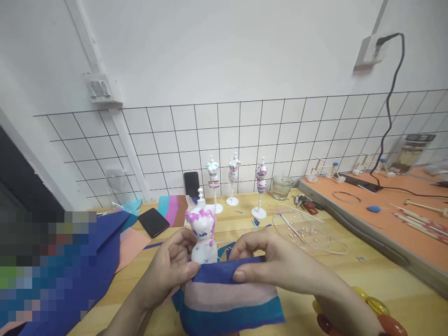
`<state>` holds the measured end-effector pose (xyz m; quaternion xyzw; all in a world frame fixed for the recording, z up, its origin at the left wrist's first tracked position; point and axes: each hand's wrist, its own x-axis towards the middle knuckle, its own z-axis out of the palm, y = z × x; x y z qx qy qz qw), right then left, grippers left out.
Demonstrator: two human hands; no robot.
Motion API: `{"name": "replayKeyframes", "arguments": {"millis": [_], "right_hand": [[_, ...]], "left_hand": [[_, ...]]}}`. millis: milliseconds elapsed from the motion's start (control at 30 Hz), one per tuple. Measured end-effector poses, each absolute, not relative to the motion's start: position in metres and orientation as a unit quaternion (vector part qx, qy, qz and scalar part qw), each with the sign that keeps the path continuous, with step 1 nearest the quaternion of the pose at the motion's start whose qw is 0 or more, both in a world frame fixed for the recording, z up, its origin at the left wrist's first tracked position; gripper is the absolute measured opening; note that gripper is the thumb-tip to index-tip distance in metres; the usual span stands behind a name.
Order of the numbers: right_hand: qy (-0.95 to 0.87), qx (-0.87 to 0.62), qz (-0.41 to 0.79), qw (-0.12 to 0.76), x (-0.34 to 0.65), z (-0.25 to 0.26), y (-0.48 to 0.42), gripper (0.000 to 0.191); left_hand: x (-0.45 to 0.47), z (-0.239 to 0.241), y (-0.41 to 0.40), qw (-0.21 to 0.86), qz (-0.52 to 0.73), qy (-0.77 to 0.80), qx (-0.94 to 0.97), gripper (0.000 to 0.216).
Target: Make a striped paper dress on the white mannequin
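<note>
In front of me stands a small white mannequin torso (203, 231) with magenta and blue patches on its surface. A striped sheet (231, 296) in dark blue, pale pink and teal hangs across its lower part; whether it is cloth or soft paper I cannot tell. My left hand (175, 259) pinches the sheet's upper left corner, its thumb in front and its fingers beside the mannequin's waist. Along the top blue band, my right hand (268, 259) grips the sheet between thumb and fingers. The mannequin's stand is hidden behind the sheet.
Three painted mannequins (261, 179) stand by the wall. A black phone (154, 222) lies at left, near blue fabric (101, 261). Scattered beads surround a clear dish (303, 228), with a glass bowl (282, 187) behind. An orange board (385, 210) holds sticks and model parts.
</note>
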<state>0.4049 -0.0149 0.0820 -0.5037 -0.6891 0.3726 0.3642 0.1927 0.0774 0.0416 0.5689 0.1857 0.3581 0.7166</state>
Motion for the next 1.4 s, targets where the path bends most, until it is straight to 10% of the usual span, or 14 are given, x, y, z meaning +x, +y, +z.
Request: {"name": "replayKeyframes", "arguments": {"millis": [433,767,1400], "right_hand": [[-0.734,-0.525,0.234,0.363,0.374,0.096,-0.049,0.006],[-0.718,-0.579,0.227,0.312,0.377,0.086,-0.036,0.017],[-0.731,-0.565,0.236,0.303,0.379,0.083,-0.024,0.012]], "left_hand": [[0.183,0.049,0.073,0.761,0.337,0.182,0.523,0.064],[0.193,0.042,0.074,0.753,0.342,0.137,0.545,0.033],[0.199,0.039,0.078,0.757,0.315,0.097,0.565,0.046]]}}
